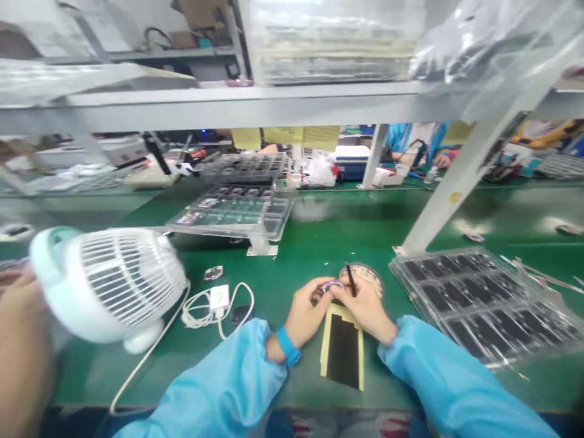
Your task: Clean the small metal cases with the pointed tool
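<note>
My left hand is closed, its fingertips pinching a small shiny purplish oval part. My right hand meets it from the other side, its thumb touching the part's edge. A thin black stick-like tool stands up between my right fingers; its lower end is hidden. Behind my right hand lies a round dish with a speckled surface, partly covered by the hand. Below both hands, a black sheet with yellow edging lies on the green table.
A white fan stands left, another person's blurred arm beside it. A white cable with a plug and a similar oval part lie nearby. Clear trays, a tray of black pieces and a slanted shelf post surround the workspace.
</note>
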